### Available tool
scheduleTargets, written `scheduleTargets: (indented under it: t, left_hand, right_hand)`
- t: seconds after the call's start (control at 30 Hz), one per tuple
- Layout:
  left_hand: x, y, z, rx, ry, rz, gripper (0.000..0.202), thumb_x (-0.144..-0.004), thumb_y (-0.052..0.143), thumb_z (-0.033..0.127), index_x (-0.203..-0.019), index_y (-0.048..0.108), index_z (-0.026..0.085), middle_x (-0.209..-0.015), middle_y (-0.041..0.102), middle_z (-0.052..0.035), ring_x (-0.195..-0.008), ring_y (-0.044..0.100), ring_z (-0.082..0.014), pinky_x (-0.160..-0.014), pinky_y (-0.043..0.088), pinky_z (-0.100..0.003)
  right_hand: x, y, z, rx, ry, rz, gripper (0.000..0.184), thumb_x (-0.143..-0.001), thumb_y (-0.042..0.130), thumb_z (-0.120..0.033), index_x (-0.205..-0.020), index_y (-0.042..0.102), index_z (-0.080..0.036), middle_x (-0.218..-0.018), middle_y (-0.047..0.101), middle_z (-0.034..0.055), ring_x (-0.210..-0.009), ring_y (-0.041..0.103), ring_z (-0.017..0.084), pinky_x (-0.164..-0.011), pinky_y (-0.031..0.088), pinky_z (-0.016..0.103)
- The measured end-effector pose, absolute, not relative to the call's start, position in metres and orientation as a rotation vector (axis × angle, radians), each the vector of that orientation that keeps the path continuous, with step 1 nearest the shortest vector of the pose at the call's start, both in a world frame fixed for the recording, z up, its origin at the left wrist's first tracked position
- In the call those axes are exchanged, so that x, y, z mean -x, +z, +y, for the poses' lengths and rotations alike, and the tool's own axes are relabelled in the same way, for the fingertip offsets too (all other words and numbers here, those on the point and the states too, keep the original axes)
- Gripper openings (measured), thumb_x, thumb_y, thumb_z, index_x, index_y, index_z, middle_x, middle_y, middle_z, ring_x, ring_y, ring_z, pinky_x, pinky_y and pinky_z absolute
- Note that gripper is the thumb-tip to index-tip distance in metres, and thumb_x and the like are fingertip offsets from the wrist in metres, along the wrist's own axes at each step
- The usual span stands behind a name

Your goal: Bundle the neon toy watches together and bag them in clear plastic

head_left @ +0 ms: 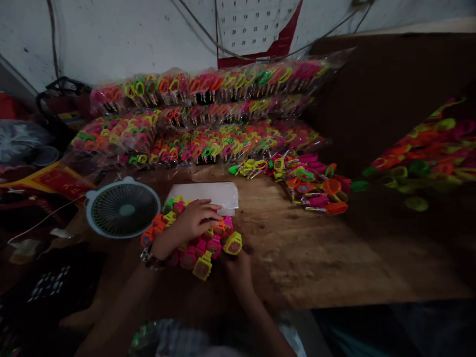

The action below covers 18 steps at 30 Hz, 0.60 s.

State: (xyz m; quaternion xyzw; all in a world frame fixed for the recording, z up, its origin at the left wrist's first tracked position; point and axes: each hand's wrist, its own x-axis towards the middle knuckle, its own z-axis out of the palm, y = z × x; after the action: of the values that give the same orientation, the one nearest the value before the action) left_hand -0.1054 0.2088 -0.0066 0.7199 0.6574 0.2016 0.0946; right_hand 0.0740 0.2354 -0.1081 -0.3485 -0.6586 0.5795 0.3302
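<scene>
My left hand [195, 219], with a bracelet at the wrist, lies flat on a pile of bright plastic toy watches [189, 255], its fingers stretched out. The pile is a mix of pink, orange, yellow and green. At its right edge my right hand [239, 270] is closed at a yellow toy watch [233, 243]; its fingertips are partly hidden in shadow and behind the watches. Just behind the pile is a stack of clear plastic bags [219, 194], partly covered by the left hand.
A round fan [124, 208] lies left of the pile. Bagged rows of colourful toys [208, 141] line the wall. Loose toys [308, 181] lie at the back of the wooden table [316, 253]. A large cardboard box [372, 94] with another heap of toys [427, 153] is at right.
</scene>
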Motion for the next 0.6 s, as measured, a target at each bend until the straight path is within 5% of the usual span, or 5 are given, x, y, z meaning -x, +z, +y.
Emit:
scheduleTargets:
  t: [0.17,0.4,0.6]
  left_hand:
    - [0.082,-0.006,0.193,-2.120,0.551,2.315,0.024,-0.088,0.051,0.025,-0.106,0.066,0.026,-0.123,0.061,-0.0016,-0.123,0.045,-0.0276,-0.105,0.030,-0.055]
    - [0.056,-0.007,0.168,-2.198,0.598,2.361,0.031,-0.091,0.044,0.021,-0.120,0.057,0.023,-0.127,0.058,-0.0011,-0.124,0.041,-0.0223,-0.109,0.027,-0.047]
    - [0.044,-0.008,0.169,-2.207,0.427,2.362,0.038,-0.092,0.042,0.029,-0.129,0.049,0.022,-0.137,0.051,0.0012,-0.130,0.034,-0.0293,-0.108,0.022,-0.056]
  right_hand:
    - [-0.075,-0.108,0.230,0.857,1.252,-1.880,0.019,-0.072,0.050,-0.025,-0.076,0.067,-0.017,-0.073,0.071,0.0063,-0.060,0.062,0.018,-0.059,0.050,0.025]
    - [-0.068,-0.102,0.233,0.898,1.233,-1.909,0.020,-0.072,0.047,-0.022,-0.069,0.066,-0.014,-0.063,0.068,0.0053,-0.052,0.058,0.015,-0.052,0.045,0.022]
    - [-0.070,-0.108,0.228,0.905,1.142,-1.894,0.019,-0.072,0.046,-0.021,-0.068,0.064,-0.015,-0.060,0.067,0.0042,-0.048,0.053,0.014,-0.048,0.042,0.022]
